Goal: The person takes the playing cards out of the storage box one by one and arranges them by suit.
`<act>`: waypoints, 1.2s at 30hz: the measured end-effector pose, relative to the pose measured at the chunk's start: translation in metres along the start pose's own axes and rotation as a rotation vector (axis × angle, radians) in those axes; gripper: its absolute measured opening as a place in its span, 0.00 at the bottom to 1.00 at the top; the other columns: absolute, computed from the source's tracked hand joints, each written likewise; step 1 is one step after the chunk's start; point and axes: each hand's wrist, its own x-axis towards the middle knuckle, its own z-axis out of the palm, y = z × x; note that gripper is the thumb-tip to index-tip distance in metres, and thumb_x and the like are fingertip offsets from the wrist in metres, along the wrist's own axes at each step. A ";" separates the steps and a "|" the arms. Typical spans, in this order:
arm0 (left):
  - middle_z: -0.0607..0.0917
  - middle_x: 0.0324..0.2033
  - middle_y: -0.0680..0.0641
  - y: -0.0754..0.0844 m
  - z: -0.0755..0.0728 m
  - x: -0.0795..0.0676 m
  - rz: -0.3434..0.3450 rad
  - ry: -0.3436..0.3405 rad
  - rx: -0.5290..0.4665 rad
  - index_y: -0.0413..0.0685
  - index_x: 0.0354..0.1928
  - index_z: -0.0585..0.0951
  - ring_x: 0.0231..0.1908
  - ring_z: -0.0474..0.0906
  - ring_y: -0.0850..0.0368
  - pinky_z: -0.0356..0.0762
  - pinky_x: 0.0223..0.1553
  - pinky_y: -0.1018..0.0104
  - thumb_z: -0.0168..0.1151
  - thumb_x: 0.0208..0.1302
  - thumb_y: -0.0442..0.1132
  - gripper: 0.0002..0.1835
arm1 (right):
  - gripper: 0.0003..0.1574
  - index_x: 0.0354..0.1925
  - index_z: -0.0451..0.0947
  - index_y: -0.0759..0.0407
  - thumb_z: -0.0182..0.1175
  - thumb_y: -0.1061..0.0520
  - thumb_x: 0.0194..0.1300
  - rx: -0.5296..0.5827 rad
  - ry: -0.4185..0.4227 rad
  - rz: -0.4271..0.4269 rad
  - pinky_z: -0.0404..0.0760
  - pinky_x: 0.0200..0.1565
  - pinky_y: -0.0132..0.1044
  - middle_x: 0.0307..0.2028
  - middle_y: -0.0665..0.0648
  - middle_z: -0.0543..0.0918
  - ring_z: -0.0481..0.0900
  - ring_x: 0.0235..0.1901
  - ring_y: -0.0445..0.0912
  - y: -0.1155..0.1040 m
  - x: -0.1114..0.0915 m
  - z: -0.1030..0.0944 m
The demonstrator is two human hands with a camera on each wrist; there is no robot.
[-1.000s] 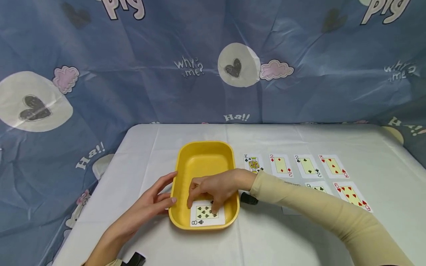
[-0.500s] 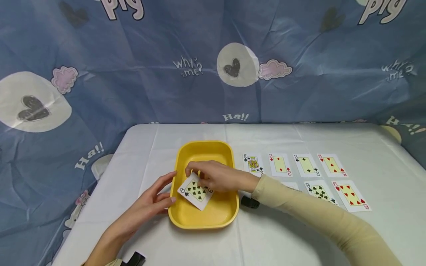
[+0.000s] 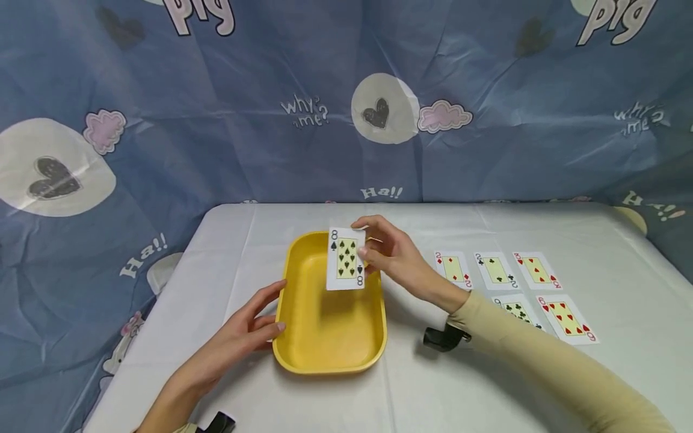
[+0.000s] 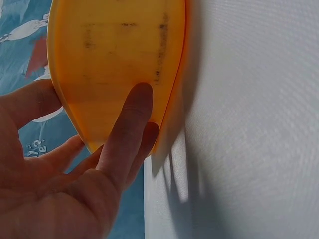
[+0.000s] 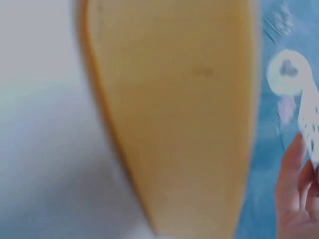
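In the head view, my right hand [image 3: 397, 255] pinches an eight of spades [image 3: 346, 258] upright between thumb and fingers, over the far right part of a yellow tray [image 3: 289, 355]. At the right edge of the right wrist view, the same playing card [image 5: 310, 117] appears edge-tilted above my fingers [image 5: 290, 169]. My left hand [image 3: 246, 328] rests its spread fingers against the tray's left side. From the left wrist, those fingers [image 4: 132, 119] lie along the outer wall of the yellow tray [image 4: 119, 55].
Right of the tray, face-up cards lie in rows: two of diamonds [image 3: 453, 268], two of clubs [image 3: 495, 270], three of hearts [image 3: 536, 270], a club card [image 3: 517, 310] and a heart card [image 3: 567, 319]. My right arm [image 3: 520, 343] covers part of the rows. A patterned blue cloth [image 3: 243, 150] hangs behind the table.
My right hand has picked the eight of spades up off the tray floor, turned it upright and raised it toward the far side. My left hand stays at the tray's side.
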 end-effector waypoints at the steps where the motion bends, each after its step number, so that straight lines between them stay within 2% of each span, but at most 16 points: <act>1: 0.50 0.75 0.48 0.000 0.000 0.000 0.003 -0.002 0.002 0.67 0.74 0.58 0.57 0.76 0.48 0.80 0.50 0.53 0.63 0.67 0.44 0.37 | 0.27 0.63 0.67 0.62 0.57 0.70 0.68 0.020 -0.001 0.025 0.84 0.34 0.51 0.43 0.66 0.75 0.79 0.36 0.54 -0.003 -0.006 -0.008; 5: 0.50 0.75 0.47 0.001 -0.001 0.000 0.003 -0.003 0.001 0.66 0.74 0.58 0.57 0.77 0.48 0.80 0.50 0.53 0.63 0.68 0.44 0.37 | 0.27 0.64 0.69 0.59 0.59 0.66 0.68 0.012 0.006 0.110 0.84 0.37 0.51 0.49 0.66 0.74 0.80 0.36 0.54 -0.010 -0.029 -0.038; 10: 0.50 0.75 0.47 0.000 -0.001 0.000 0.003 -0.006 -0.001 0.64 0.75 0.57 0.57 0.76 0.47 0.80 0.50 0.53 0.62 0.68 0.43 0.38 | 0.25 0.61 0.72 0.58 0.62 0.64 0.67 -0.117 -0.013 0.176 0.83 0.37 0.55 0.45 0.67 0.76 0.81 0.33 0.58 -0.012 -0.060 -0.070; 15: 0.51 0.75 0.48 0.000 -0.001 0.000 0.005 0.000 0.010 0.65 0.75 0.57 0.57 0.77 0.47 0.80 0.50 0.53 0.62 0.68 0.43 0.37 | 0.22 0.57 0.74 0.57 0.64 0.64 0.65 -0.268 -0.096 0.223 0.84 0.35 0.54 0.43 0.65 0.78 0.82 0.34 0.57 -0.003 -0.083 -0.088; 19: 0.51 0.75 0.48 0.001 -0.001 0.000 0.005 0.002 0.013 0.65 0.75 0.57 0.57 0.77 0.47 0.80 0.50 0.53 0.62 0.68 0.43 0.37 | 0.22 0.55 0.76 0.53 0.67 0.63 0.63 -0.471 -0.154 0.243 0.84 0.38 0.44 0.42 0.57 0.80 0.82 0.34 0.50 0.007 -0.092 -0.090; 24: 0.51 0.75 0.48 0.001 0.000 0.001 0.006 0.000 0.018 0.65 0.75 0.57 0.57 0.77 0.47 0.80 0.50 0.53 0.62 0.68 0.43 0.37 | 0.21 0.51 0.78 0.48 0.70 0.59 0.60 -0.751 -0.167 0.238 0.78 0.39 0.34 0.33 0.46 0.79 0.77 0.34 0.42 0.014 -0.097 -0.086; 26: 0.51 0.75 0.47 0.001 0.000 0.001 0.010 -0.003 0.017 0.65 0.75 0.57 0.57 0.77 0.47 0.80 0.50 0.53 0.62 0.68 0.43 0.37 | 0.21 0.50 0.78 0.49 0.71 0.59 0.59 -0.802 -0.173 0.236 0.76 0.37 0.33 0.31 0.45 0.78 0.75 0.33 0.42 0.016 -0.098 -0.084; 31: 0.51 0.75 0.47 0.000 0.001 0.000 0.015 -0.009 0.014 0.65 0.75 0.57 0.57 0.76 0.47 0.80 0.50 0.53 0.62 0.68 0.43 0.37 | 0.21 0.50 0.80 0.50 0.72 0.58 0.58 -0.906 -0.189 0.215 0.73 0.36 0.33 0.35 0.46 0.76 0.73 0.34 0.43 0.018 -0.096 -0.080; 36: 0.51 0.75 0.47 -0.001 0.000 -0.001 0.013 -0.006 0.017 0.65 0.75 0.57 0.58 0.76 0.47 0.80 0.50 0.53 0.62 0.68 0.44 0.37 | 0.19 0.50 0.81 0.50 0.71 0.58 0.59 -0.916 -0.184 0.196 0.73 0.35 0.32 0.40 0.48 0.75 0.72 0.34 0.42 0.017 -0.096 -0.079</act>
